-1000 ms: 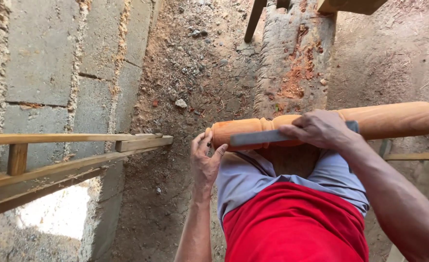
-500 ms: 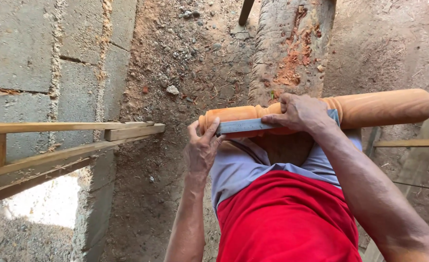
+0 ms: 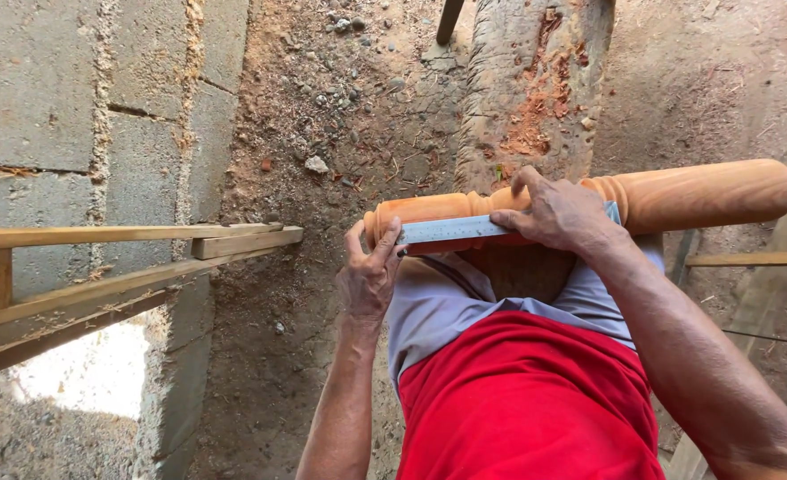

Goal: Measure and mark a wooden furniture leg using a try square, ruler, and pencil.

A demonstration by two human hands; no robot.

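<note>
A turned orange-brown wooden baluster lies across my lap, its carved rings near the middle. A flat metal ruler rests along its near side. My right hand presses the ruler against the wood. My left hand cups the baluster's left end, with its thumb and fingers at the ruler's left tip. Below the hands are my grey shorts and red shirt.
A grey block wall stands at the left, with light wooden slats jutting from it toward the baluster's end. Gritty dirt ground lies beyond. A rough log runs away from my knees. Thin slats sit at right.
The view shifted slightly. My left hand moved from below the baluster's end up onto it and the ruler's tip. My right hand stays pressed on the ruler.
</note>
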